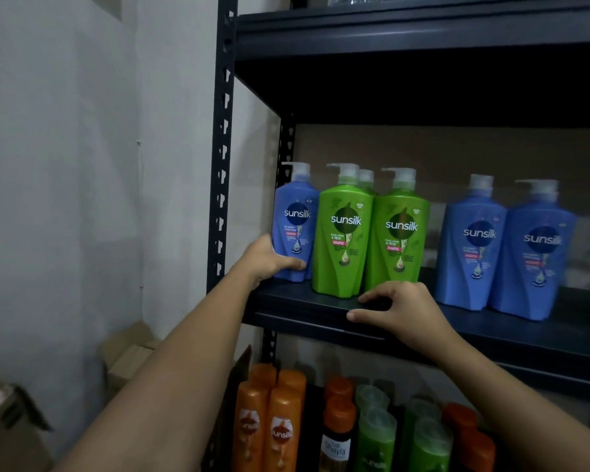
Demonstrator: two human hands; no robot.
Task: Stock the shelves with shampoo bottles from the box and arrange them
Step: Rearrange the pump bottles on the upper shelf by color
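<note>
Shelving of dark, matte metal with punched uprights (pixel 222 158) is seen at close range, its middle shelf (pixel 307 301) carrying smooth plastic pump bottles. At the shelf's 9 o'clock end a blue shampoo bottle (pixel 295 226) stands upright, gripped low on its rounded body by the left hand (pixel 269 258), whose grip is curled round the bottle's base with the thumb laid across the front. Just beside it, two glossy green bottles (pixel 344 233) (pixel 401 236) are set shoulder to shoulder, a third green pump top (pixel 366 177) showing behind them. Toward 3 o'clock, apart from the green ones, two more blue bottles (pixel 474 243) (pixel 535 253) stand touching. The right hand (pixel 402 308) rests on the shelf's front lip below the second green bottle, its fingers loosely bent over the edge and the thumb stretched along the rim; nothing is pinched in that grip. On the shelf below, at 6 o'clock, orange bottles (pixel 281 424) and green capped bottles (pixel 375 434) are packed closely. Cardboard boxes (pixel 130 356) are blurred at 8 o'clock against a pale wall.
</note>
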